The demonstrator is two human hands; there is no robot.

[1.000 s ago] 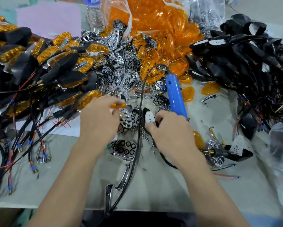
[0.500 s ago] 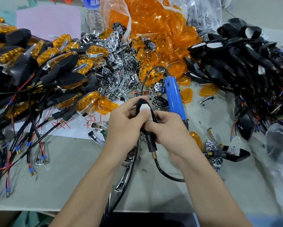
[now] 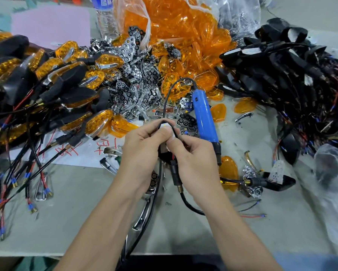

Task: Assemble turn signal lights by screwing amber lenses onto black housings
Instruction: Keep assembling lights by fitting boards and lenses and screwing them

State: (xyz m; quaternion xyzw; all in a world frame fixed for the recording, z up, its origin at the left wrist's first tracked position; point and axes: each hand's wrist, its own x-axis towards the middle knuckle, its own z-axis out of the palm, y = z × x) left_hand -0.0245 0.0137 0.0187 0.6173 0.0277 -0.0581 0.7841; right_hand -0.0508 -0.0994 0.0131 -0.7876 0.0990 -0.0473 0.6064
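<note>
The black housing [image 3: 174,170] sits mid-view just above the grey table [image 3: 86,204], its stem and cable hanging down. The left hand [image 3: 142,151] and right hand [image 3: 193,153] both curl their fingers around it, thumbs on its pale inner face. A blue screwdriver [image 3: 204,118] slants just beside the right hand, with amber lenses [image 3: 174,26] heaped behind and a pile of assembled lights [image 3: 66,75] at left.

Both hands [image 3: 170,151] gripping black housing [image 3: 165,153]
</note>
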